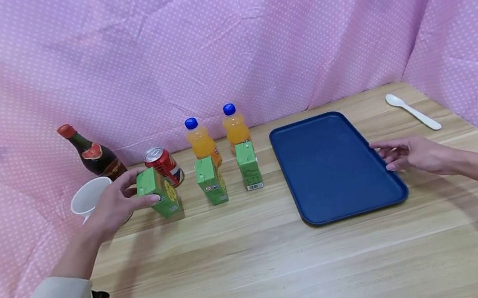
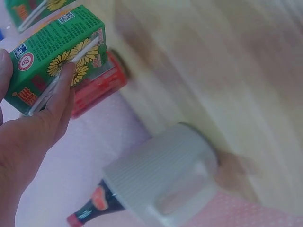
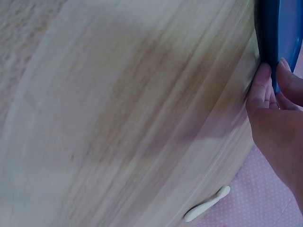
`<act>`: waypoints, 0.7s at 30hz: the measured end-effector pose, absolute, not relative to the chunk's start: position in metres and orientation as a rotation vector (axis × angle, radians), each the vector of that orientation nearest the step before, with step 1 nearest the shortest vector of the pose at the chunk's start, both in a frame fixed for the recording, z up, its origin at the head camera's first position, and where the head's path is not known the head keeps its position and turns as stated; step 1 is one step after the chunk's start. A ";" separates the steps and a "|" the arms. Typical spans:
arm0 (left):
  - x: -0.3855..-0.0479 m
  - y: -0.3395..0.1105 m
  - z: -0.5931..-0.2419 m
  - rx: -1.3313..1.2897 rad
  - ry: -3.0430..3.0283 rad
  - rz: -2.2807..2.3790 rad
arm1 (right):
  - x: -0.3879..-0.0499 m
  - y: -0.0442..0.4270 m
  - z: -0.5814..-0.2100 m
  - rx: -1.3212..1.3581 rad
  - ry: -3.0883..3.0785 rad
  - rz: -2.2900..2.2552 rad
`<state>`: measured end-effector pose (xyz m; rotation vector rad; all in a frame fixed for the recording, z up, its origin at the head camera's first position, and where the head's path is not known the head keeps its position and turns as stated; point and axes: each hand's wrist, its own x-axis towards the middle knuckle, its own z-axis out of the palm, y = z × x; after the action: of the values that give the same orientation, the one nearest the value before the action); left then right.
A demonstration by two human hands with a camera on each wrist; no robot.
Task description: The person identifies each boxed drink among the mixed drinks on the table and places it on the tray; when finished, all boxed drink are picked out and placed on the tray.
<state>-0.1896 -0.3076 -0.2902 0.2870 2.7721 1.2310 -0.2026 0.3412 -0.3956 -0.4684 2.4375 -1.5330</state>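
Since flat sides likely suit pinching, our left hand [image 1: 112, 203] grips the frame-left carton [image 1: 165, 199]; our right hand [image 1: 425, 154] pinches the tray [image 1: 332, 167] rim.

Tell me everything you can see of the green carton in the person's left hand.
The carton is a small box that looks like coated cardboard, printed with yellow flowers, a red-and-white round mark and lines of dark text. A white straw lies slantwise along the flowered side. The left hand pinches it between thumb and fingers. It stands nearly upright, in front of the red can; whether its base touches the table is unclear.
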 end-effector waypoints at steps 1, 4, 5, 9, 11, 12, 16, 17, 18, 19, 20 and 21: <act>-0.189 -0.307 -0.286 0.295 2.796 1.209 | -0.203 0.341 -0.396 -0.460 2.438 -1.533; -0.188 -0.307 -0.274 0.330 2.852 1.151 | -0.203 0.341 -0.395 -0.446 2.442 -1.527; -0.187 -0.306 -0.271 0.336 2.863 1.143 | -0.203 0.341 -0.395 -0.444 2.444 -1.522; -0.187 -0.305 -0.255 0.365 2.883 1.144 | -0.202 0.341 -0.395 -0.427 2.450 -1.512; -0.187 -0.305 -0.246 0.361 2.893 1.133 | -0.202 0.341 -0.395 -0.428 2.449 -1.513; -0.187 -0.305 -0.241 0.359 2.897 1.128 | -0.202 0.340 -0.396 -0.427 2.449 -1.517; -0.188 -0.302 -0.226 0.323 2.892 1.163 | -0.203 0.341 -0.396 -0.458 2.440 -1.533; -0.189 -0.301 -0.223 0.320 2.885 1.184 | -0.203 0.341 -0.396 -0.460 2.438 -1.537; -0.189 -0.299 -0.220 0.317 2.881 1.203 | -0.203 0.341 -0.396 -0.460 2.435 -1.539; -0.190 -0.297 -0.216 0.305 2.888 1.201 | -0.204 0.342 -0.396 -0.474 2.433 -1.532; -0.190 -0.295 -0.213 0.299 2.884 1.218 | -0.204 0.342 -0.397 -0.470 2.438 -1.525; -0.191 -0.293 -0.210 0.296 2.894 1.207 | -0.204 0.342 -0.397 -0.464 2.443 -1.518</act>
<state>-0.1911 -0.2931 -0.2097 0.2955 2.8937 1.2074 -0.2043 0.3421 -0.3967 -0.4643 2.4432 -1.5182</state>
